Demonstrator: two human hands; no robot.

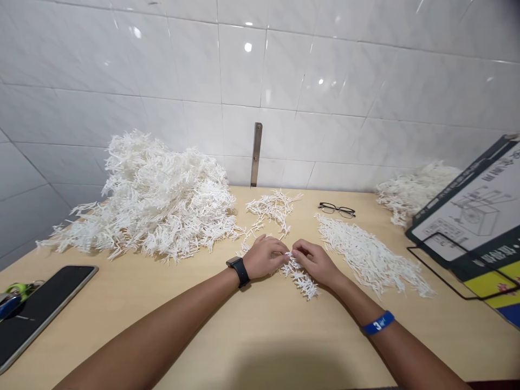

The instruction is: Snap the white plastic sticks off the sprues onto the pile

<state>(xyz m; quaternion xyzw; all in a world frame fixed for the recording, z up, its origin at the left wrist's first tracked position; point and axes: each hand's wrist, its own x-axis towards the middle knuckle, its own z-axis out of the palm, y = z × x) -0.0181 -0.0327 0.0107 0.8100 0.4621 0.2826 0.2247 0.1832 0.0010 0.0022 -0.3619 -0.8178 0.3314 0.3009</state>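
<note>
White plastic strip (299,275) lies on the wooden table (195,319), right in the middle, between both hands. It is a long piece with many little sticks poking out of its sides. The left hand (264,257) and the right hand (314,261) are close together and both pinch the top end of the strip. The fingertips almost touch each other. It looks like they grip one small stick there, but the spot is too tiny to be sure.

A black watch (239,269) is on the left wrist. A blue band (378,323) is on the right wrist.

A big pile of white strips (150,200) sits far to the left, by the tiled wall. A small bunch of strips (272,208) lies just behind the hands. A flat heap of loose sticks (369,257) lies just right of the right hand. Glasses (337,209) rest behind that heap. A dark phone (36,311) lies at the left edge of the table.
</note>
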